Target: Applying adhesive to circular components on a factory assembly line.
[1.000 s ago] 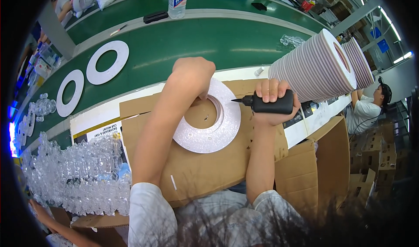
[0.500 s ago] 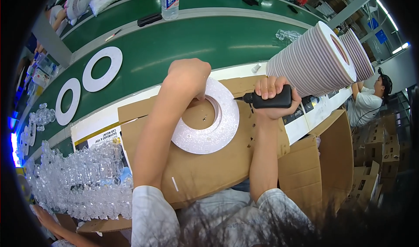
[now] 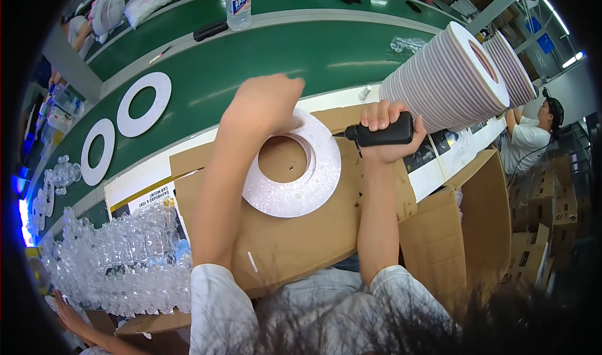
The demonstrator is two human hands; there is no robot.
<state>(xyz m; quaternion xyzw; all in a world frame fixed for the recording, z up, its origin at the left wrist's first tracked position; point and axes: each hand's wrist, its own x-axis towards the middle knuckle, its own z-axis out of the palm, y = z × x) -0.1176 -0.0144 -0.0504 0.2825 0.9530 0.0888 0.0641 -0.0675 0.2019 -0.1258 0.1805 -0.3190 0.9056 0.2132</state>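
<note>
A glittery white ring [image 3: 295, 198] lies flat on a brown cardboard sheet [image 3: 301, 255]; a second layer shows along its inner edge. My left hand [image 3: 263, 104] is over the ring's far left side, with its fingers partly hidden and blurred, so their grip cannot be made out. On the other side, my right hand [image 3: 395, 148] is wrapped round a black squeeze bottle [image 3: 390, 131] with a thin nozzle. The bottle lies sideways in the hand, its nozzle pointing left at the ring's right edge.
Stacked white rings [image 3: 433, 79] stand at right, behind an open carton [image 3: 486, 223]. Clear plastic parts [image 3: 125, 248] are heaped at left. Two loose rings, one a white ring [image 3: 144, 104], lie on the green table [image 3: 251, 60]. A water bottle [image 3: 238, 4] stands farther back; a co-worker [image 3: 533, 126] sits right.
My left hand has lifted slightly and shifted left, its thumb no longer at the ring's inner hole. My right hand still holds the bottle by the ring's right edge.
</note>
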